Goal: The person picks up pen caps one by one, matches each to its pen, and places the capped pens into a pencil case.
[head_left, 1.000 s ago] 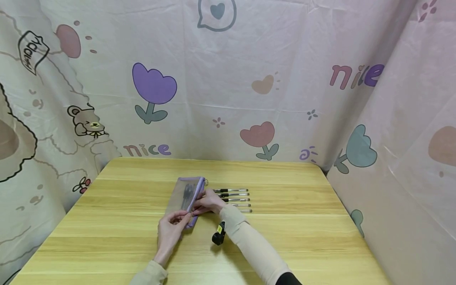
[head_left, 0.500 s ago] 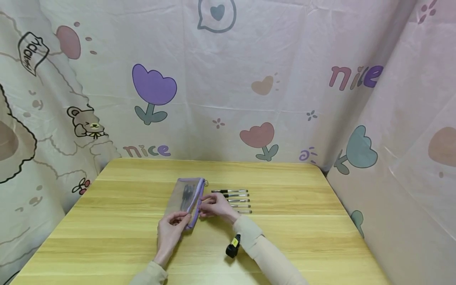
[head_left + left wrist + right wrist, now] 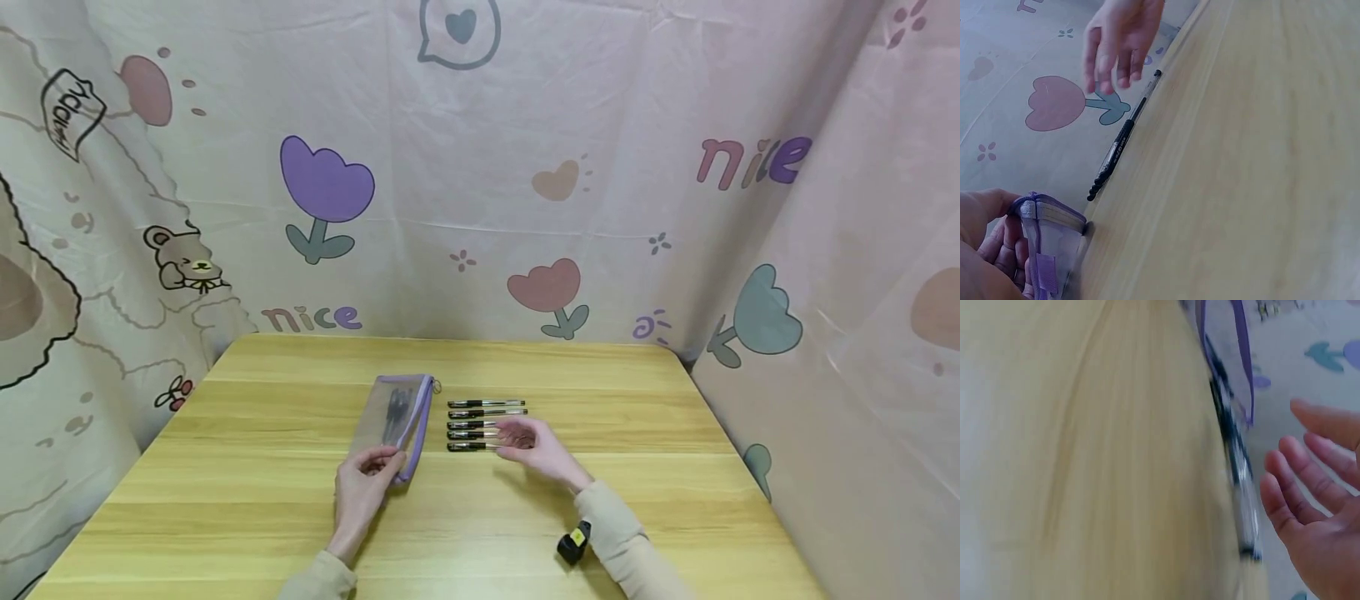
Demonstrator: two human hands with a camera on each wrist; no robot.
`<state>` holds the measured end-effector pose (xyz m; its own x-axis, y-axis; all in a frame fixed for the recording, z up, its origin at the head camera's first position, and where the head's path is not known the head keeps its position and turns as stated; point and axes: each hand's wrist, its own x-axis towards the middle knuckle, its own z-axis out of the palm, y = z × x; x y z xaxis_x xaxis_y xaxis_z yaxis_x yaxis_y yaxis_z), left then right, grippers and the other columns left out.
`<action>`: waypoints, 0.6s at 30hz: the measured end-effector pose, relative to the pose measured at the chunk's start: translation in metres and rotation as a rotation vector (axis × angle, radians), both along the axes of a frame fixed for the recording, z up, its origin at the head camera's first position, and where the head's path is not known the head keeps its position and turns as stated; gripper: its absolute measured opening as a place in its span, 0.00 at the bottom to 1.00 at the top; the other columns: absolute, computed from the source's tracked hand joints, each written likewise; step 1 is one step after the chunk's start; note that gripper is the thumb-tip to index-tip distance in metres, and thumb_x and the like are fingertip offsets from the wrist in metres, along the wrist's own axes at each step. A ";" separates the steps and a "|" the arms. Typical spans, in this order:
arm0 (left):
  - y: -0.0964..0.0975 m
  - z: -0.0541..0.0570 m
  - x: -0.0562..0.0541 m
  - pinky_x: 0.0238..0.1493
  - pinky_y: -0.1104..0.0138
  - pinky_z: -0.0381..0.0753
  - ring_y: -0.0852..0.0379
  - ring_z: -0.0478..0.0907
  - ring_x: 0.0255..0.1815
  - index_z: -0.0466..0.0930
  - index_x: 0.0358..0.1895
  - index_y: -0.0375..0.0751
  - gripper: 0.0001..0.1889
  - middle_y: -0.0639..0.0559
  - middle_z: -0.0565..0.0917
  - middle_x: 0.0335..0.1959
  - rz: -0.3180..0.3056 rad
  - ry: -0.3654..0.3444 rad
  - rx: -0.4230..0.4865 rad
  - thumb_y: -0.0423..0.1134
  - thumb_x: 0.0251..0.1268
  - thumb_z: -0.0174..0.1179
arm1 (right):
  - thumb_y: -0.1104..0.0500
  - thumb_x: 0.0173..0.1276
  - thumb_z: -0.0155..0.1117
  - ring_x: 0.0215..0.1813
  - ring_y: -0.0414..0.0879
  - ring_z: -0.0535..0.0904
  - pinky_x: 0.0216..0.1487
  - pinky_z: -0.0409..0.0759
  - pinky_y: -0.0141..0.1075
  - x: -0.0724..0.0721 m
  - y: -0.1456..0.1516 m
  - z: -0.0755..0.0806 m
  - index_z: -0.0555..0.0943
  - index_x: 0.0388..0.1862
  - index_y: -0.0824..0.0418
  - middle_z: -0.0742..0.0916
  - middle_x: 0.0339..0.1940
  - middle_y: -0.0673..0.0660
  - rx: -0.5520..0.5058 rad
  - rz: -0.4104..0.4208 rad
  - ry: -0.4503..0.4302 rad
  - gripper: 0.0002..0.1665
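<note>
A pencil pouch (image 3: 369, 421) with a see-through body and purple trim lies on the table, its zipped edge parted. My left hand (image 3: 362, 492) pinches the near corner of that edge between thumb and fingers; the left wrist view shows the pouch (image 3: 1063, 247) in its grip. Dark shapes show through the pouch wall, too blurred to name. Several black gel pens (image 3: 467, 447) with clear barrels lie in a row right of the pouch, caps toward it. Over their right ends hovers my right hand (image 3: 543, 452), fingers apart and loosely bent, holding nothing. It hides some barrel ends.
The wooden table (image 3: 225, 483) reaches a patterned cloth backdrop (image 3: 465, 167) behind and at both sides. A small black device (image 3: 573, 543) with a yellow label sits at my right wrist. A metal ring (image 3: 437, 387) hangs at the pouch's far corner.
My right hand has left the pouch opening and moved right, over the pens' far ends, uncovering their caps. My left hand keeps its pinch on the pouch in the same place.
</note>
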<state>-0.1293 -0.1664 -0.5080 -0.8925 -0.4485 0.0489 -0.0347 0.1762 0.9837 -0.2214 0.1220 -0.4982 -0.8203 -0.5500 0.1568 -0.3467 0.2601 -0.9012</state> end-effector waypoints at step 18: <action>-0.001 0.000 -0.001 0.14 0.71 0.72 0.68 0.75 0.22 0.87 0.40 0.33 0.10 0.59 0.84 0.25 -0.004 -0.018 -0.021 0.34 0.57 0.73 | 0.58 0.52 0.80 0.56 0.51 0.74 0.63 0.70 0.57 -0.009 0.010 -0.006 0.86 0.43 0.57 0.81 0.49 0.54 0.267 -0.187 0.127 0.19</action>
<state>-0.1301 -0.1677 -0.5084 -0.8949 -0.4443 0.0422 -0.0514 0.1965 0.9792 -0.2304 0.1316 -0.5041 -0.8940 -0.4273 0.1349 -0.3756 0.5506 -0.7455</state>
